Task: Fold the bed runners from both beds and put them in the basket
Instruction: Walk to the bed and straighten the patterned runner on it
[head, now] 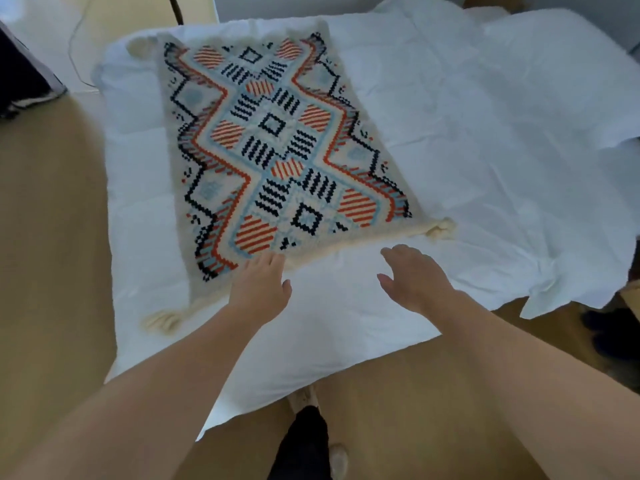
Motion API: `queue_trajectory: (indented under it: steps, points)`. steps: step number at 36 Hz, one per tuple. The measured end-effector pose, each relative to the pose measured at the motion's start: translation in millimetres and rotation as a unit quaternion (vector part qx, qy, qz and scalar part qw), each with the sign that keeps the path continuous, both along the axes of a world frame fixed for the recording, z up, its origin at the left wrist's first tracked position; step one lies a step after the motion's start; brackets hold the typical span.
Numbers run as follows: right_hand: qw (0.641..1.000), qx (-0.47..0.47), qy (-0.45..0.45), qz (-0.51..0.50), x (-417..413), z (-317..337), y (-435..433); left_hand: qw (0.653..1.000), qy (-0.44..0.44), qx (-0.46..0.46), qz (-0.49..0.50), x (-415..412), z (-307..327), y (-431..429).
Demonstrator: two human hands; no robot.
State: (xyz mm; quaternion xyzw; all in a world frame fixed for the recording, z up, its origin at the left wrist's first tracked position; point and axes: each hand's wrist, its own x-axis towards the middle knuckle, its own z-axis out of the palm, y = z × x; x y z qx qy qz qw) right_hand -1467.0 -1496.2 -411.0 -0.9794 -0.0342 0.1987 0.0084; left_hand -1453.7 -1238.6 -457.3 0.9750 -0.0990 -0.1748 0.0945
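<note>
The bed, under a rumpled white sheet, fills the view from 9 to 3 o'clock above the tan floor. The patterned bed runner lies flat on it, running from 11 o'clock toward centre, with cream tassels at its corners. Both bare forearms reach in from 6 o'clock, palms down. The left hand lays its fingertips on the runner's near edge, grip apart and flat. The right hand hovers just beside that edge at 4 o'clock, fingers spread, grip apart, holding nothing.
</note>
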Motion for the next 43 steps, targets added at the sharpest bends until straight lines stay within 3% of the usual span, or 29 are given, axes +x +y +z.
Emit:
queue_trajectory:
  steps: [9, 25, 31, 35, 43]
  points:
    - [0.999, -0.017, -0.002, 0.051, 89, -55, -15, 1.000, 0.006, 0.026, 0.003, 66, -64, -12]
    - [0.981, -0.083, 0.069, 0.159, 178, -209, -54, 0.990, 0.047, 0.114, 0.062, 96, -183, -25]
    - [0.977, -0.107, 0.081, 0.168, 184, -231, -74, 0.979, 0.064, 0.166, 0.097, 88, -197, -11]
    - [0.974, -0.128, 0.067, 0.173, 192, -235, -83, 0.973, 0.025, 0.166, 0.158, 88, -202, 3]
    - [0.984, -0.148, -0.020, 0.101, 207, -234, -108, 0.956, 0.006, 0.160, 0.248, 82, -202, 31]
